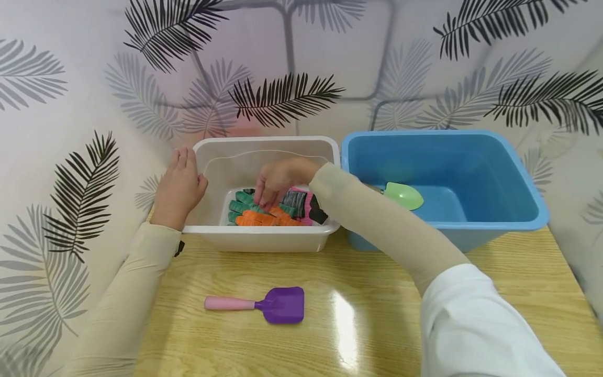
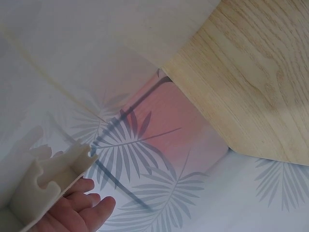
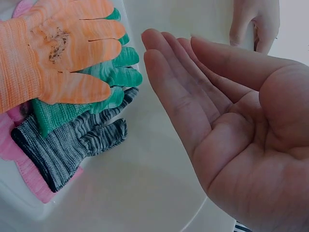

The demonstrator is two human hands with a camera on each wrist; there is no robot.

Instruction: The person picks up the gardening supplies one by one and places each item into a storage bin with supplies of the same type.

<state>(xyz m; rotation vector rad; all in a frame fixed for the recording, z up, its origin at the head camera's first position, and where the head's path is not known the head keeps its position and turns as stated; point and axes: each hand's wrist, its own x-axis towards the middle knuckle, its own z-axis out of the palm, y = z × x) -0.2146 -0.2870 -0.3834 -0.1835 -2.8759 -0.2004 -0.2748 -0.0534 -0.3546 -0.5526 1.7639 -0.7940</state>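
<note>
My right hand hovers inside the white bin, above a pile of knitted gloves. In the right wrist view its palm faces the camera with extended fingers, holding nothing and apart from the gloves. On top lies an orange glove with dark specks, over a green glove, a black-and-grey glove and pink material. My left hand rests at the bin's left rim, fingers extended. In the left wrist view, only part of that hand shows behind a pale plastic mount.
A blue bin stands to the right, with a light green trowel inside, its handle partly behind my right forearm. A purple toy shovel with a pink handle lies on the wooden table in front. Leaf-patterned fabric surrounds the table.
</note>
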